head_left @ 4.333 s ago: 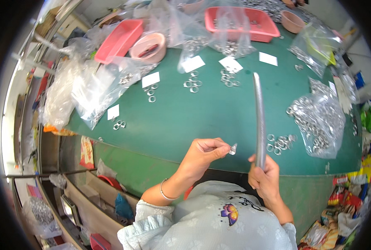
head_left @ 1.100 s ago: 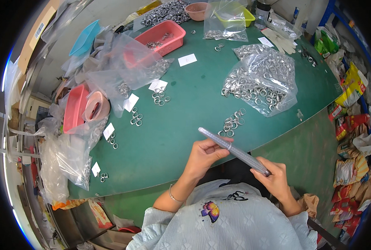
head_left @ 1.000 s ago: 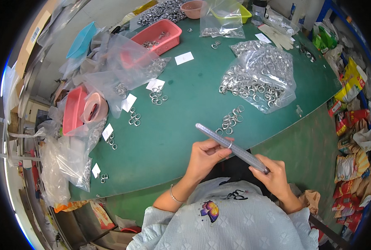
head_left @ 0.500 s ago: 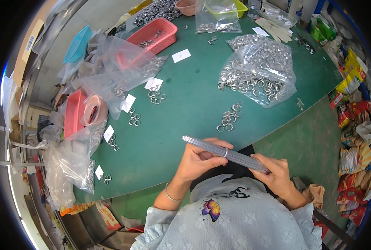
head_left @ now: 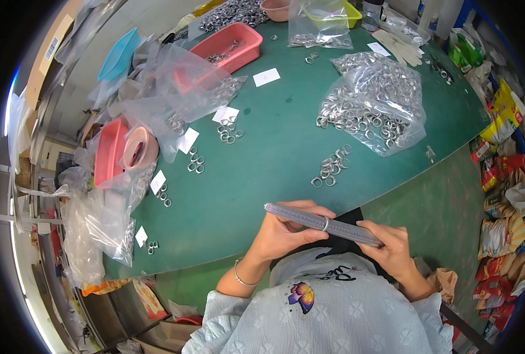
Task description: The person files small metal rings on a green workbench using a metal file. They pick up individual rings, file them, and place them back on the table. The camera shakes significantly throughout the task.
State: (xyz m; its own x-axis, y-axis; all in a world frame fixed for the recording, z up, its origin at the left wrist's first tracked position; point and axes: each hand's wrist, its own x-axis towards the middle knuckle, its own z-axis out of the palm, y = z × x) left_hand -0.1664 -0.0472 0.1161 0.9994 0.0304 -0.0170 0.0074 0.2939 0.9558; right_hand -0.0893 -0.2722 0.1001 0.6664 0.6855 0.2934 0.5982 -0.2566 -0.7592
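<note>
A grey ring mandrel (head_left: 351, 231) with fine markings lies slantwise in front of my body, over the near edge of the table. My right hand (head_left: 391, 245) is closed round its right end. A silver ring (head_left: 326, 225) encircles the mandrel near its middle. My left hand (head_left: 289, 233) is closed at that ring, thumb on the near side and fingers on the far side. The mandrel's left end sticks out beyond my left fingers. Just past my hands, a small group of silver rings (head_left: 332, 166) lies on the green table (head_left: 245, 194).
A clear bag full of rings (head_left: 371, 100) lies at the far right. Small ring groups with white paper slips (head_left: 187, 140) line the left side. Pink baskets (head_left: 239, 56), plastic bags (head_left: 97, 224) and a glove (head_left: 398, 47) surround the table. Colourful packages (head_left: 504, 236) stand along the right.
The mandrel's left end has dipped slightly toward me, so it lies a little more level. My left hand moved with it, staying at the ring. The whole view has shifted slightly.
</note>
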